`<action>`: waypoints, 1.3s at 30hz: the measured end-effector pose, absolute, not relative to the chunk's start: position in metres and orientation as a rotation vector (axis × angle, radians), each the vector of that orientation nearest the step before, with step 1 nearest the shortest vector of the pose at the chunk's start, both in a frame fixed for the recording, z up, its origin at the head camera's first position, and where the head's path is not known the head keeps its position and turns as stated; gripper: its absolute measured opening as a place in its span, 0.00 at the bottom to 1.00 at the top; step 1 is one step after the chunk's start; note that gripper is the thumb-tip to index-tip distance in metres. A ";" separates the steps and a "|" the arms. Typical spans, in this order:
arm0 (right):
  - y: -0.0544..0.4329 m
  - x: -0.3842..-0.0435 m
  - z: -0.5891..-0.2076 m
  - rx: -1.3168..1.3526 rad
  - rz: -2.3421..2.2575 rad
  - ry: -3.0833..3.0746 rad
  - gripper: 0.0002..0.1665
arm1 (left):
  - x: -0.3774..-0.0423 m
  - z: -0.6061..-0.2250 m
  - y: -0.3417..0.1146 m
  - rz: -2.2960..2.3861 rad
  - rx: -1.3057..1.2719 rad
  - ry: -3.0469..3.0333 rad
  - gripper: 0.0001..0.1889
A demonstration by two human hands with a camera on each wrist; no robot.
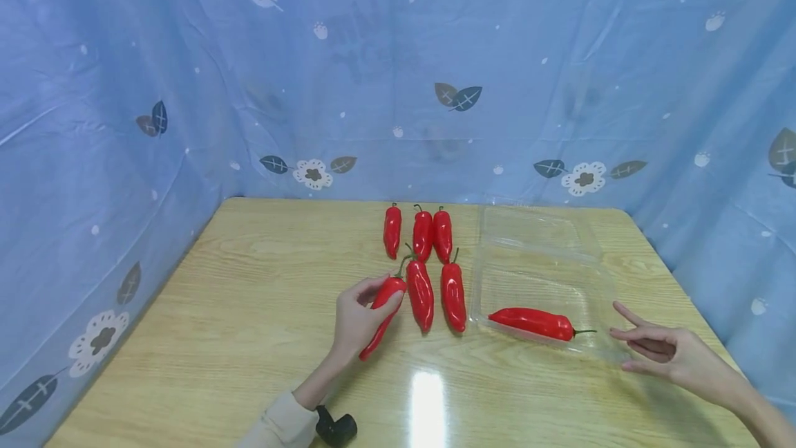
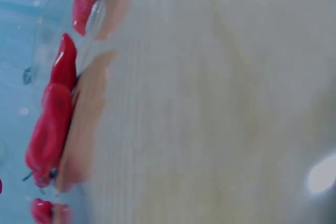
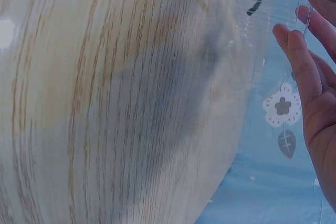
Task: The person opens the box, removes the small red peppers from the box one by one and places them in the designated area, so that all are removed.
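Note:
My left hand [image 1: 367,313] grips a red chili pepper [image 1: 390,287] near its stem end, thumb across the front. The pepper slants with its tip down toward me. Just right of it, several more red peppers [image 1: 420,294] lie on the table in two rows, stems pointing away. A clear plastic clamshell box [image 1: 535,275] sits to their right with its lid laid back. One red pepper [image 1: 531,322] lies crosswise along its front side, stem to the right. My right hand [image 1: 674,358] holds the box's right front rim, the clear edge running between its fingers in the right wrist view.
The wooden table [image 1: 249,282] ends at a blue leaf-patterned curtain [image 1: 398,75] at the back and sides. A black object [image 1: 336,428] shows by the left sleeve at the front. A bright light reflection [image 1: 428,406] falls on the tabletop.

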State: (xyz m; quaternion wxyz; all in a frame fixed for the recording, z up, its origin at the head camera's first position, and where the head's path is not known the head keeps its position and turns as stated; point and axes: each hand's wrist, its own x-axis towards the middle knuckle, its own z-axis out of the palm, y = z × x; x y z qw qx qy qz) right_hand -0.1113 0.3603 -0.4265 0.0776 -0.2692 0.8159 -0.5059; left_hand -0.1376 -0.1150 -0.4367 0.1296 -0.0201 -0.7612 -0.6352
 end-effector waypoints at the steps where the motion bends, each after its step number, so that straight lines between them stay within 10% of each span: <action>1: 0.361 -0.111 -0.427 -0.805 -1.509 2.448 0.19 | -0.138 -0.439 -0.116 -1.861 -0.009 -2.199 0.18; 18: 0.361 -0.110 -0.428 -0.845 -1.551 2.445 0.20 | -0.173 -0.456 -0.109 -2.057 0.794 -1.966 0.27; 39: 0.361 -0.110 -0.426 -0.861 -1.549 2.429 0.20 | -0.212 -0.461 -0.092 -1.911 0.695 -2.013 0.29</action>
